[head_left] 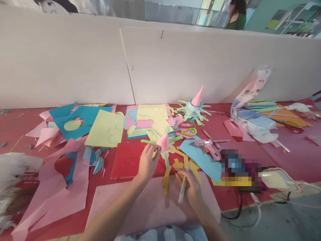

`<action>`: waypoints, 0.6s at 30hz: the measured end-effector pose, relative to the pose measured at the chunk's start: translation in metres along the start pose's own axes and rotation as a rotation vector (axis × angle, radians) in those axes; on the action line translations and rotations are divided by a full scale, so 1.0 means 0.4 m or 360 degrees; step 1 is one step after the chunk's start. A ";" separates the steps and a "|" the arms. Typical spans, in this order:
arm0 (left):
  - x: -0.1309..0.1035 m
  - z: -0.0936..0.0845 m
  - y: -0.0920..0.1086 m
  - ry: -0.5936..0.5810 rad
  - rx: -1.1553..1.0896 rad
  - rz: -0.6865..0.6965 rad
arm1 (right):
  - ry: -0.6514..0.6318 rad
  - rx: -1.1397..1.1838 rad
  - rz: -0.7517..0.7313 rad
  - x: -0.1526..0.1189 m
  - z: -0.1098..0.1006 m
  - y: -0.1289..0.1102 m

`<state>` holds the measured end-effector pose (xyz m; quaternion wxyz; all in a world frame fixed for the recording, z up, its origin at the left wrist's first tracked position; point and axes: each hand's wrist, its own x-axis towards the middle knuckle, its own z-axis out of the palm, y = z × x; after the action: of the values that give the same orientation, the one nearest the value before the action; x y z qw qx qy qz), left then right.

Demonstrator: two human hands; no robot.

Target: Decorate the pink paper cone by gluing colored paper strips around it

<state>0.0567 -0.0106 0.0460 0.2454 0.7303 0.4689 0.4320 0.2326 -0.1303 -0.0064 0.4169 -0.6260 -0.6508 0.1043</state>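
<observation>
My left hand (149, 157) is closed, with its thumb and fingertips pinching the side of a small pink paper cone (163, 143). Pale green and yellow paper strips (166, 180) spread out below and around this cone. My right hand (192, 182) has its fingers wrapped round a whitish pen-like stick (184, 187), which slants down toward me. Its fingertips are close to folded yellow paper pieces (178, 164). A red sheet (127, 160) lies beneath the left hand, and a large pale pink sheet (120, 204) is under both forearms.
Behind stands another paper figure with a pink cone (198, 97). Yellow-handled scissors (189, 131) and a pink glue gun (208, 147) lie to the right, beside a blue sheet (200, 157). Cut paper (102, 129) covers the left. A plastic bag (260, 124) and cables (240, 207) are farther right.
</observation>
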 end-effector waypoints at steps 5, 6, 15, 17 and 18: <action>-0.057 0.035 -0.018 -0.0361 0.0058 0.0015 | 0.0028 -0.0052 0.0052 0.007 -0.016 -0.031; -0.063 0.042 -0.021 -0.0395 0.0078 0.0005 | 0.0039 -0.0051 0.0057 0.008 -0.017 -0.033; -0.080 0.070 -0.044 -0.0552 0.0366 0.0098 | -0.0202 -0.0105 -0.0068 0.016 0.004 -0.026; -0.082 0.069 -0.044 -0.0566 0.0382 0.0120 | -0.0218 -0.0107 -0.0050 0.017 0.006 -0.025; -0.082 0.068 -0.044 -0.0569 0.0387 0.0129 | -0.0217 -0.0109 -0.0055 0.018 0.006 -0.024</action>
<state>0.0656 -0.0310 0.0055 0.2172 0.8377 0.4368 0.2455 0.2250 -0.1248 0.0013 0.3516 -0.6200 -0.6915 0.1173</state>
